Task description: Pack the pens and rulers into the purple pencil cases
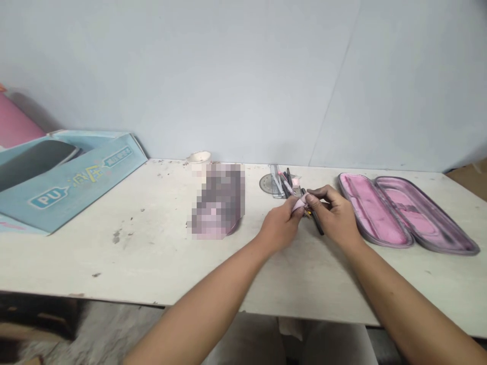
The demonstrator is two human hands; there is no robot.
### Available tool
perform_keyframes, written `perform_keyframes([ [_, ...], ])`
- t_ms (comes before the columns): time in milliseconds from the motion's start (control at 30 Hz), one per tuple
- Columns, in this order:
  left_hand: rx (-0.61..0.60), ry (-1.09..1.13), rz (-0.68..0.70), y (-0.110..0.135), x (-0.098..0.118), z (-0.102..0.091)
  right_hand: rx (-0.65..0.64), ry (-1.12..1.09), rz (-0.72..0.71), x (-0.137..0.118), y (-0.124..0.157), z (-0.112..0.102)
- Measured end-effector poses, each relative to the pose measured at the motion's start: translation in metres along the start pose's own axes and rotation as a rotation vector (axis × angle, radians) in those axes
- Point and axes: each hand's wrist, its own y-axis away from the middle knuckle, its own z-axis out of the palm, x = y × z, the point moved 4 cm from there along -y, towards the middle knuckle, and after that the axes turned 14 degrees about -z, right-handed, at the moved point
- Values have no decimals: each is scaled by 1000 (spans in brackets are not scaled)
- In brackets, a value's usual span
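My left hand [282, 223] and my right hand [335, 215] meet over the table, both closed at the fingertips on a small pale pink object [299, 204]. Its kind is hard to make out, since the fingers cover part of it. Just beyond them lie a clear ruler [277, 185], a round grey disc [267, 183], several pens [289, 177] and a small pink block [296, 181]. A black pen [318, 224] shows below my right fingers. Beside my right hand an open pink pencil case [383, 215] lies flat with dark edges.
A blue box [81, 185] marked PU stands at the left with a dark item [36, 161] in it. Left of my hands is a pixelated dark and pink object [218, 203]. Behind that sits a small whitish dish [199, 157]. A grey wall [236, 76] closes off the table's back.
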Motion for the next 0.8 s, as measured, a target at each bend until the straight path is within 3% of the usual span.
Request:
perform_keyframes([
  [233, 57, -22, -4, -1, 4, -4, -42, -7, 3, 4, 2, 7],
  [467, 139, 92, 8, -1, 1, -11, -90, 43, -249, -5, -4, 13],
  [667, 141, 166, 53, -5, 13, -14, 49, -283, -54, 0, -6, 11],
  [800, 134, 355, 20, -11, 14, -14, 2, -446, -31, 0, -4, 13],
])
